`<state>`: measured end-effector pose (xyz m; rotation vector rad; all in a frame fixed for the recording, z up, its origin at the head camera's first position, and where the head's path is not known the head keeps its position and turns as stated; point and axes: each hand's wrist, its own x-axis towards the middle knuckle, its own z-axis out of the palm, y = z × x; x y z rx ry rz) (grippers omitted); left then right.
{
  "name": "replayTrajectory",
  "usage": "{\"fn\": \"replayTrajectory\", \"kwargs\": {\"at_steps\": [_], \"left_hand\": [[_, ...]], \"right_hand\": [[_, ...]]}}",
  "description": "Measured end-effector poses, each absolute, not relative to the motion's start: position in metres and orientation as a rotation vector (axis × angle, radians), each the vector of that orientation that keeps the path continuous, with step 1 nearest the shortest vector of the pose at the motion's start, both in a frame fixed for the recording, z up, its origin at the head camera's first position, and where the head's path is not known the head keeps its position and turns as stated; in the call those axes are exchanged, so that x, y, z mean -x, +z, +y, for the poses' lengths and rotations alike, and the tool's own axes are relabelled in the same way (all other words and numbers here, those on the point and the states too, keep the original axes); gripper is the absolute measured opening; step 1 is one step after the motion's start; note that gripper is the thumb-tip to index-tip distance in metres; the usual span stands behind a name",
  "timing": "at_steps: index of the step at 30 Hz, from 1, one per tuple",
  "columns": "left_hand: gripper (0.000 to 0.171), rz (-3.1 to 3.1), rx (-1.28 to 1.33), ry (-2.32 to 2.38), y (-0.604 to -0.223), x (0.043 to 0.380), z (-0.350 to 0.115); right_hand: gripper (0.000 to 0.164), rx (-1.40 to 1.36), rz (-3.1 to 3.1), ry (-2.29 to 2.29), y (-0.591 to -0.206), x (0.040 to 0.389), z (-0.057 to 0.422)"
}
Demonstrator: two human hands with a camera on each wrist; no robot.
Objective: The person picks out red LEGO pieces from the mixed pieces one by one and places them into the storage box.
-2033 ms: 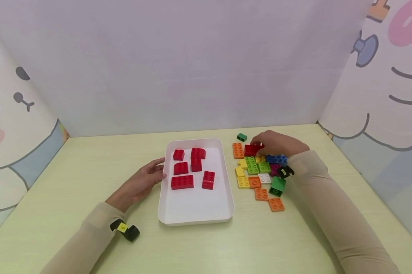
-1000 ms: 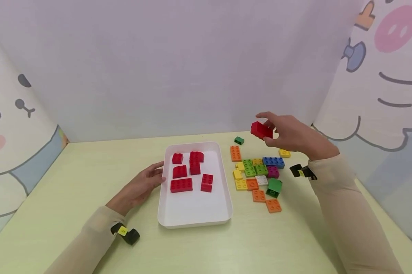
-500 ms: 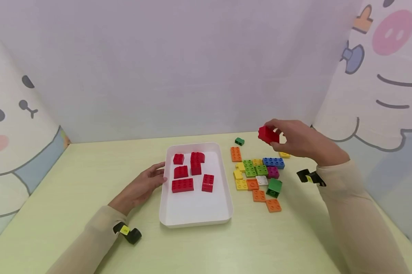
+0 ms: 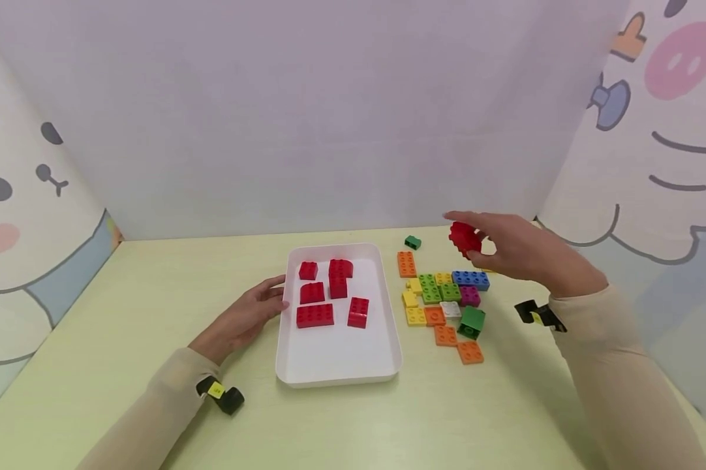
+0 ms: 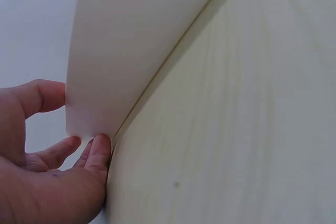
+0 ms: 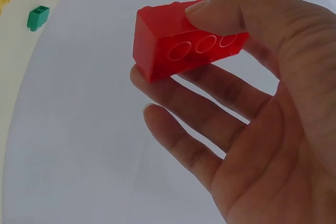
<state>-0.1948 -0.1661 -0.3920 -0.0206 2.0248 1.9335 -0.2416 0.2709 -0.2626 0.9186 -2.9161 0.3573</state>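
Note:
My right hand point(image 4: 517, 251) holds a red toy building brick point(image 4: 466, 239) in the air above the far side of a group of loose bricks. In the right wrist view the thumb presses one side of this brick point(image 6: 157, 40) with fingers behind it, and round tubes show in its hollow underside. My left hand point(image 4: 250, 314) pinches the left wall of a white tray point(image 4: 338, 365). From the left wrist, the thumb point(image 5: 47, 95) reaches over the tray's rim while other fingers touch the outer wall near the table. Several red bricks point(image 4: 314, 315) lie in the tray.
Right of the tray lie loose bricks: a green block point(image 4: 472, 322), a blue brick point(image 4: 470, 280), a white one point(image 4: 450, 310), and several orange, yellow and lime ones. A small dark green brick point(image 4: 413, 242) sits near the fabric backdrop point(image 4: 329, 130).
My right hand has lifted the red brick off the table, moved it right and turned it, studs now facing left. A yellow piece came into view behind. The left hand stays at the tray.

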Motion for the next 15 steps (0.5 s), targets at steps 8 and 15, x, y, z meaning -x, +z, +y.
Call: {"fn": "replayTrajectory", "kwargs": {"at_steps": [8, 15], "left_hand": [[0.064, 2.037, 0.035, 1.926, -0.393, 0.195, -0.166], [0.064, 2.044, 0.035, 1.919, -0.394, 0.196, -0.165]], "right_hand": [[0.063, -0.976, -2.887, 0.391, -0.267, 0.237, 0.253], [0.046, -1.002, -2.948, 0.385, -0.274, 0.236, 0.243]]}}
